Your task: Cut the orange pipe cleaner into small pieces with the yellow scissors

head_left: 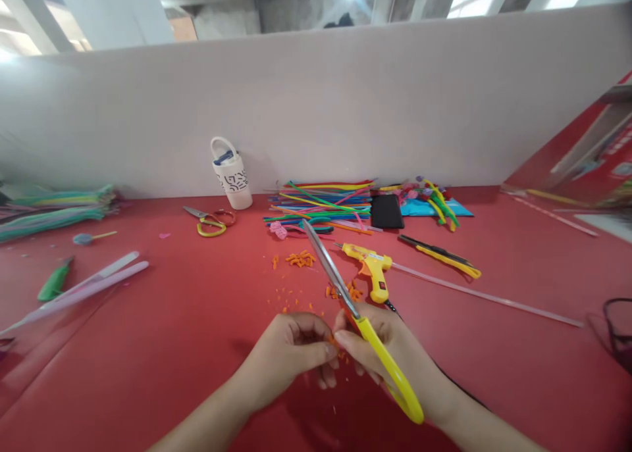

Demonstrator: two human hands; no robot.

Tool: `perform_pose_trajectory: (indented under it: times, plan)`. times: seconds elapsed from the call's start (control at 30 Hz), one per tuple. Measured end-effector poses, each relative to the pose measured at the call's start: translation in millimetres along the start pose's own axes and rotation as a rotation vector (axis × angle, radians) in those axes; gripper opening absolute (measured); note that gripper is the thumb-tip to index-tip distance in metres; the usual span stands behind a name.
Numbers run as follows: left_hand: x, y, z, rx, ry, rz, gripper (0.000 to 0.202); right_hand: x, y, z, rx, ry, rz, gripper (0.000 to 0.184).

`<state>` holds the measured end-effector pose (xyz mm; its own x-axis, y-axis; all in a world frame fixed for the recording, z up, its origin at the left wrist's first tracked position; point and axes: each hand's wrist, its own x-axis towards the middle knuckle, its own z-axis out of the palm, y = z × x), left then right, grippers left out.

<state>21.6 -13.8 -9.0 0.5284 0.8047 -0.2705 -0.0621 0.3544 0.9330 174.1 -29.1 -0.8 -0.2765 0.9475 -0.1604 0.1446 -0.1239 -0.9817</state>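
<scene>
Yellow-handled scissors rest in my right hand, their blades together and pointing up and away over the table. The thumb and fingertips of that hand meet those of my left hand, which is closed in a pinch. A small orange fuzzy piece shows between the fingertips, mostly hidden by them. Just beyond my hands lie short orange fuzzy pieces in two little piles, one pile farther off and another pile partly behind the blades. Orange crumbs are scattered around them.
A yellow glue gun with a long glue stick lies right of the blades. Behind are colourful pipe cleaners, a black phone, a white tumbler and other scissors. A black-and-yellow tool lies right.
</scene>
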Motion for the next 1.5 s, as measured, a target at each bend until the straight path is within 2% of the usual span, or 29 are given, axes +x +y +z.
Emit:
perform_pose_trajectory:
  times: [0.2,0.33,0.5,0.6,0.63,0.83,1.13,1.23,1.33,1.4,1.5]
  plan:
    - [-1.3,-2.3,6.1,0.042,0.059,0.006,0.005,1.7,-0.3,2.3,-0.096,0.054,-0.003,0.013]
    - [-0.1,-1.7,3.8,0.125,0.112,0.043,0.006,1.2,-1.3,2.7,-0.091,0.024,0.015,0.011]
    - [3.5,2.3,-8.8,0.575,0.351,0.074,0.029,1.8,-2.6,0.4,-0.125,0.059,0.078,0.012]
    - [4.4,3.7,-10.4,0.678,0.401,0.113,0.014,3.0,-4.1,0.2,-0.128,0.083,0.099,0.014]
    - [4.3,3.5,-9.2,0.68,0.405,0.139,0.007,3.5,-4.2,0.4,-0.137,0.092,0.104,0.014]
    - [2.4,-4.0,2.4,0.649,0.278,0.217,0.007,5.5,-0.3,3.3,-0.186,0.125,0.115,0.012]
    - [5.1,-8.6,-1.5,0.599,0.306,0.242,0.007,5.5,-0.5,2.3,-0.173,0.111,0.109,0.015]
    - [4.1,-8.5,1.0,0.663,0.313,0.292,0.004,5.7,-0.6,2.7,-0.194,0.129,0.064,0.016]
    - [2.5,-7.2,4.3,0.695,0.298,0.328,0.01,6.0,0.6,3.1,-0.249,0.152,0.001,0.018]
    - [2.0,-4.9,4.2,0.639,0.301,0.302,0.01,5.6,1.7,1.7,-0.293,0.157,-0.039,0.02]
    - [2.7,-0.1,-1.2,0.379,0.333,0.184,0.005,4.0,3.4,-4.1,-0.377,0.177,-0.111,0.027]
